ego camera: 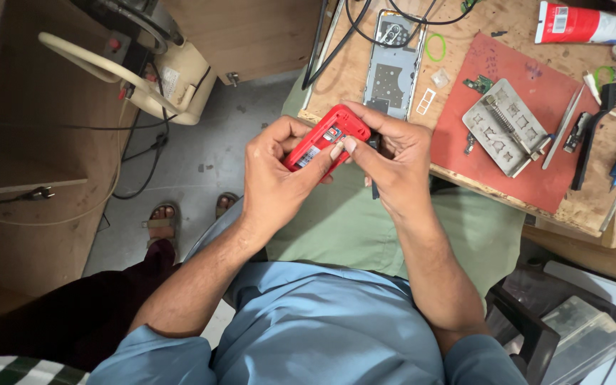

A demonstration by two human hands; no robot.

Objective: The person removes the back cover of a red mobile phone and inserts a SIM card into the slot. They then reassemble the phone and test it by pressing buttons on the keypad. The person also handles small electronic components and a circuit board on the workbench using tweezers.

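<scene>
Both hands, left hand [274, 171] & right hand [386, 153], clamped on red phone [324, 137], wooden workbench [365, 68] w/ red mat [515, 150], grey floor [180, 185]

The hands [336, 160] hide much of the red phone [324, 137]; its open compartment is too small to read.

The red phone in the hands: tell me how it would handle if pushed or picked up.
The red phone probably feels stiff and light: a small hard shell, pinched by the left hand and right hand. Its opened back exposes parts, so it is likely fragile. Flat, it shouldn't roll.
</scene>
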